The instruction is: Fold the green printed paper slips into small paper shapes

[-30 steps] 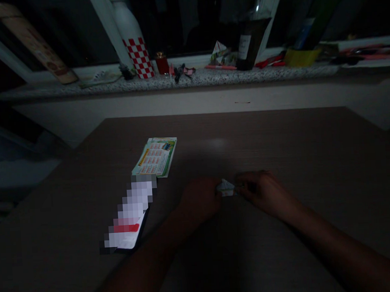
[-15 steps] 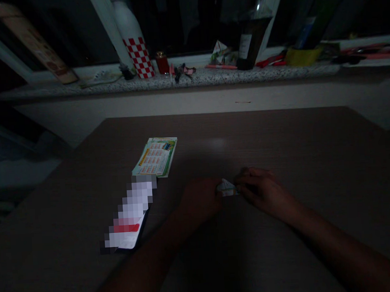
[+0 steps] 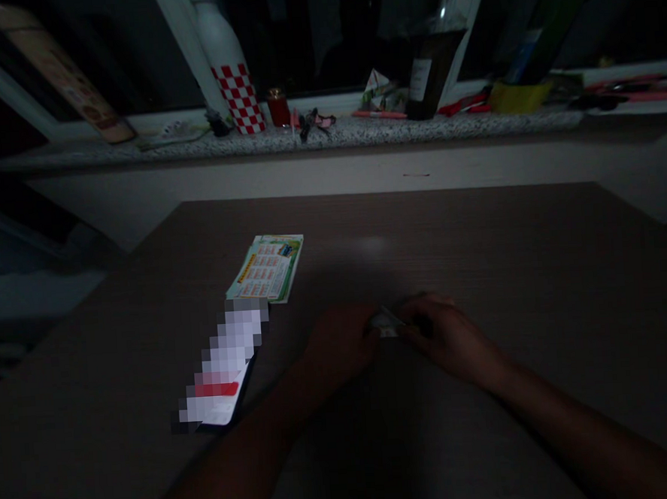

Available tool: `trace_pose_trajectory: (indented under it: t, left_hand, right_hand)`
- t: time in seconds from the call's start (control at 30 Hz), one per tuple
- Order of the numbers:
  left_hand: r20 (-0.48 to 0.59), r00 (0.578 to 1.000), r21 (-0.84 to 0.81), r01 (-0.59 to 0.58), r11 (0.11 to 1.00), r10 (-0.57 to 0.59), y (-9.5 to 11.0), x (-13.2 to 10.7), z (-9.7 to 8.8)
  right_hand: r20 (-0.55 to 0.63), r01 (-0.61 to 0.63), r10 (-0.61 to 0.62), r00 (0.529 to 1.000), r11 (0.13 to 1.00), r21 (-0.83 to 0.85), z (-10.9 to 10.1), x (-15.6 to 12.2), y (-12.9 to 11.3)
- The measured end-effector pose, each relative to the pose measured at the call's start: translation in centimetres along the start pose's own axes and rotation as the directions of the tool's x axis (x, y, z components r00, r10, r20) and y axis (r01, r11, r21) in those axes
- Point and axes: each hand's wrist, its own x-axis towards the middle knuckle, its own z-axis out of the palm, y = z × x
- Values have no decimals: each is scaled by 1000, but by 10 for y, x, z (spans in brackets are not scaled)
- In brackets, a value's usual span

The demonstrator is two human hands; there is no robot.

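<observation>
In dim light both my hands rest on a brown table point(image 3: 479, 233) and meet over a small folded piece of pale paper point(image 3: 384, 322). My left hand point(image 3: 342, 343) is closed and holds the paper's left side. From the right, my right hand point(image 3: 443, 333) pinches the paper, its fingers curled over the top. Only a sliver of the paper shows between the two hands.
A printed green and orange leaflet point(image 3: 267, 268) lies on the table to the left, with a white and red sheet point(image 3: 222, 377) below it. The windowsill point(image 3: 304, 137) behind holds a checkered red-and-white bottle point(image 3: 229, 68), a dark bottle point(image 3: 429, 63) and small clutter.
My right hand's fingers have closed further over the paper, so less of it shows than a second ago. The arms have hardly moved.
</observation>
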Motion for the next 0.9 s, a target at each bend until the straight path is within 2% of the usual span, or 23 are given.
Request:
trace_pose_trajectory:
  t: [0.13, 0.2, 0.3, 0.43, 0.53, 0.63, 0.73, 0.83, 0.9]
  left_hand:
    - [-65, 994, -174, 73, 982, -86, 0, 1, -2]
    - [-63, 989, -295, 107, 949, -131, 1, 2, -4]
    - [13, 990, -433, 130, 892, -138, 2, 3, -9]
    - [86, 986, -512, 168, 843, -144, -1, 3, -12]
    - [152, 979, -561, 201, 803, -139, 0, 2, -11]
    - [176, 977, -646, 206, 735, -119, 2, 2, -7]
    - [162, 980, -716, 199, 669, -118, 5, 2, -4]
    - [158, 981, -751, 196, 631, -117, 7, 1, -1]
    - [166, 980, -767, 196, 611, -107, 7, 1, 0]
  right_hand:
    - [-51, -85, 98, 994, 973, 215, -1, -3, 1]
    - [-88, -114, 150, 985, 939, 324, -2, -4, 2]
    - [-161, -95, 182, 970, 893, 439, -4, -6, 0]
    - [-274, -75, 247, 930, 854, 515, -6, -6, -5]
    - [-291, -77, 314, 904, 788, 611, -8, -6, -8]
    - [-253, -86, 362, 897, 706, 703, -10, -6, -9]
    - [-168, -95, 302, 938, 694, 714, -11, -7, -6]
    - [-75, -71, 149, 986, 785, 615, -8, -10, -3]
    - [-42, -28, 62, 997, 825, 565, -5, -11, -3]
